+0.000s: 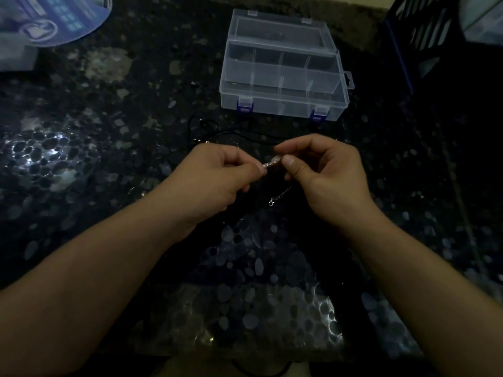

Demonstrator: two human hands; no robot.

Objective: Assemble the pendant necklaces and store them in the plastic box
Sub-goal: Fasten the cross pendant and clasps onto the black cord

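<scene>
Fingers (289,160) of the right hand (324,183) pinch one end of a small silvery pendant (272,162), while the thumb and forefinger of the left hand (215,178) pinch its other end, so both hands are clamped on the same piece and hold it raised off the surface (89,148), just in front of the plastic box (283,104); this two-point grip probably steadies the tiny part while a cord is threaded through or fastened to it. The pendant looks metallic and beaded or textured, too small to resolve further. Below it, on the side away from the box, a fine chain with a clasp (280,195) dangles from under the right hand, a thin linked metal strand. Between the hands and the box, thin black cords (217,131) lie loose on the surface, presumably kept near for later assemblies. The box is clear, rigid plastic, rectangular, divided into compartments, with blue latches on its near wall and its lid raised behind, ready to receive finished necklaces. The surface is dark, glossy and pebble-patterned. Left of the box lies a round bluish printed item (54,20); right of it stands a dark slotted crate (424,31).
</scene>
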